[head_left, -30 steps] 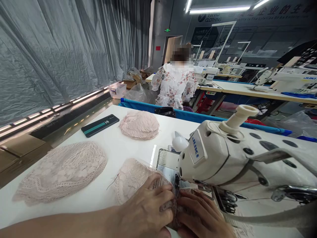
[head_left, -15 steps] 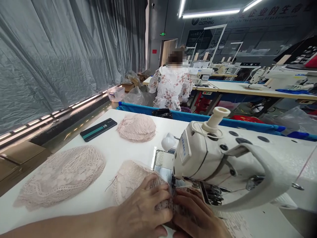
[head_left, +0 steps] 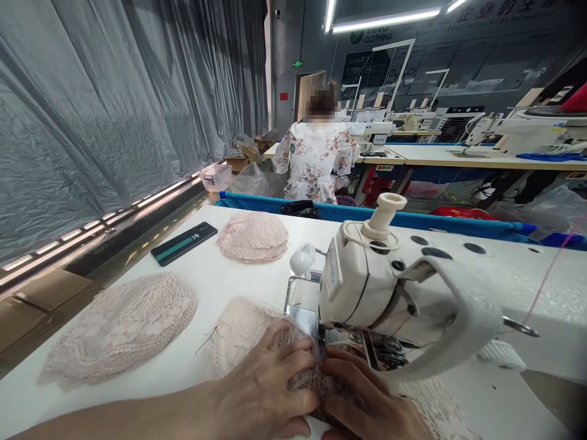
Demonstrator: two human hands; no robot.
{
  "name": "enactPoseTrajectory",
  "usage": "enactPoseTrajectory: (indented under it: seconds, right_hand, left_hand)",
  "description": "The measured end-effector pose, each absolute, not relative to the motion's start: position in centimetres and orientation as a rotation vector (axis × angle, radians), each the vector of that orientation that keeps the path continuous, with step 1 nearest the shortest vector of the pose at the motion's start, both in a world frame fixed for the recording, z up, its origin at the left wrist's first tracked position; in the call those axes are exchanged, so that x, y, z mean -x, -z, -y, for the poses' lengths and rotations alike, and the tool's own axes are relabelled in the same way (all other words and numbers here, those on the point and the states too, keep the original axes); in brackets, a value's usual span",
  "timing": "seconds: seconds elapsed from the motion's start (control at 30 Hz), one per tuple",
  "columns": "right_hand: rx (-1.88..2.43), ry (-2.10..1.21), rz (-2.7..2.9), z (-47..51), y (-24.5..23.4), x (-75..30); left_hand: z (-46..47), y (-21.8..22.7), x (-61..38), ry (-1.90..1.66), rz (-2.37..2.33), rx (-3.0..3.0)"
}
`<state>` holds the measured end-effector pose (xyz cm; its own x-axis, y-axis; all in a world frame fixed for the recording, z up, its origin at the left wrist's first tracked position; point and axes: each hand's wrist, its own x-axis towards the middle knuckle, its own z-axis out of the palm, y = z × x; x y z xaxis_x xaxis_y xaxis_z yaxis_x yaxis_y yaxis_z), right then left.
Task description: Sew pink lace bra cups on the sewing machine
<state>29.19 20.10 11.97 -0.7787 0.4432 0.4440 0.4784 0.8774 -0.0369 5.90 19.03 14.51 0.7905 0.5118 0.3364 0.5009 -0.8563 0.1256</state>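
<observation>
Both my hands press a pale pink lace piece flat on the white table, right at the needle of a white sewing machine. My left hand lies on the lace left of the needle, fingers stretched forward and close together. My right hand rests beside it under the machine head, fingers pinching the lace edge. The needle area is partly hidden by the machine head.
Two more stacks of pink lace lie on the table: one at the left, one further back. A dark phone lies near the far left edge. A person in a floral top sits at the station ahead. Grey plastic sheeting hangs left.
My hands stay on the lace at the needle and barely shift. The camera view has swung a little to the right and closer over the machine head.
</observation>
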Motion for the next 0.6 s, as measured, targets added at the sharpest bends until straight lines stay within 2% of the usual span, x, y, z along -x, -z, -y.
enactPoseTrajectory:
  seconds: [0.4,0.6]
  right_hand:
    - [0.684,0.075,2.585,-20.0,-11.7,-29.1]
    - [0.833,0.067,2.368,-20.0,-11.7,-29.9]
  left_hand:
    - [-18.9,-14.4,-5.9,-0.538,-0.85,-2.938]
    - [-19.5,-15.6,-5.6,-0.628,-0.853,-2.802]
